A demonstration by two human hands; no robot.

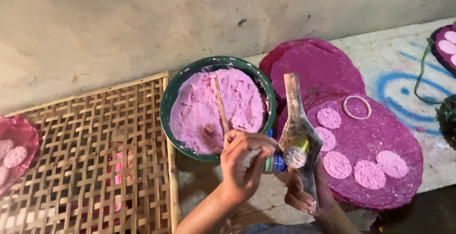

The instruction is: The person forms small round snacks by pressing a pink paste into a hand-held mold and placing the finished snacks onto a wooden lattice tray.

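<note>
One green bowl [167, 102] stands against the wall, filled with pink paste [209, 108]. One thin wooden stick [221, 105] rises from the paste, its lower end pinched between the fingers of the left hand [241, 165], which are closed on it just in front of the bowl's near rim. The right hand [304, 193] is clamped around the lower end of one flat, paste-crusted metal paddle [297, 120], held upright between the bowl and the mats. A small round mould [295, 155] with a yellow band sits against the face of the paddle, its open end packed with pale paste. A small blue-and-green item [274, 163] shows between the two hands; its kind cannot be told.

To the right lie overlapping round magenta mats [323, 67]; at least three can be counted. The nearest mat carries five flat pink discs [337, 164] and one loose pale ring [357, 107]. A further mat with discs shows at the far right edge, and another at the far left edge.

One woven bamboo rack [95, 143] lies left of the bowl. The surface is a rough, pale floor [394, 58] with blue painted rings. The wall behind is bare, stained plaster.
</note>
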